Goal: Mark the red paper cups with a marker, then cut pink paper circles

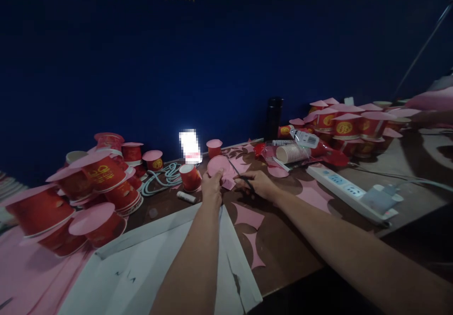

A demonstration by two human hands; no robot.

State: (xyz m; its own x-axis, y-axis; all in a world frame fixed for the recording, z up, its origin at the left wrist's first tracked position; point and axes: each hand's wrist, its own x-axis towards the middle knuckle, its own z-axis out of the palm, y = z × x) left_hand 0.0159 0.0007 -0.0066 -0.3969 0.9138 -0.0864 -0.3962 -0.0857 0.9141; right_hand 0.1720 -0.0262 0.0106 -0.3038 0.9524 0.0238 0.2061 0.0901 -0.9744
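My left hand (213, 188) pinches a piece of pink paper (218, 165) with a rounded outline, held above the brown table. Dark scissors (234, 167) are in my right hand (259, 185), their blades pointing up and left at the paper's right edge. Whether the blades touch the paper I cannot tell. Just left of my left hand stands a red paper cup (190, 178) with a pale rim. Beside it lies a small white cylinder (186, 197). Behind the paper is another red cup (214, 151) with a pink disc on top.
Red cups topped with pink discs crowd the left (102, 173) and the far right. A white box lid (141, 263) lies under my left forearm. Pink offcuts (249, 217) are scattered near my right arm. A power strip (343, 187), bagged cups (293, 153) and a black bottle (273, 119) stand right.
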